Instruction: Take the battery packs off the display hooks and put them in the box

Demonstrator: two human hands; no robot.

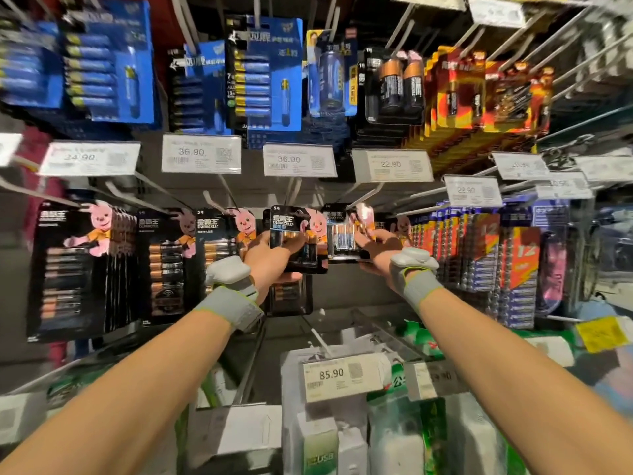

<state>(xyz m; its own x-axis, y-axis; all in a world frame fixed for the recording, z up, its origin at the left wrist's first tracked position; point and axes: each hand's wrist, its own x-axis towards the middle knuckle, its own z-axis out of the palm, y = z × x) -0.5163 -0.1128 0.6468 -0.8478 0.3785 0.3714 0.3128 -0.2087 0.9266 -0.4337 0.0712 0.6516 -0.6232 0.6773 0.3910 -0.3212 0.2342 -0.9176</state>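
My left fingers are closed on the lower half of a black pack, thumb under its bottom edge; my right fingers are closed on a second pack, which touches the first on its right. Left hand and right hand both reach up to the hook row just below the 36.90 tag. Step in hand, as I judge it: the lift-off. I cannot tell whether either pack's top hole is clear of its hook. The next move calls for drawing each pack straight along its hook toward me, then lowering it to the box, which is not in view. Each pack is a flat black card with a pink rabbit and a clear blister of cells; more hang left of the first pack.
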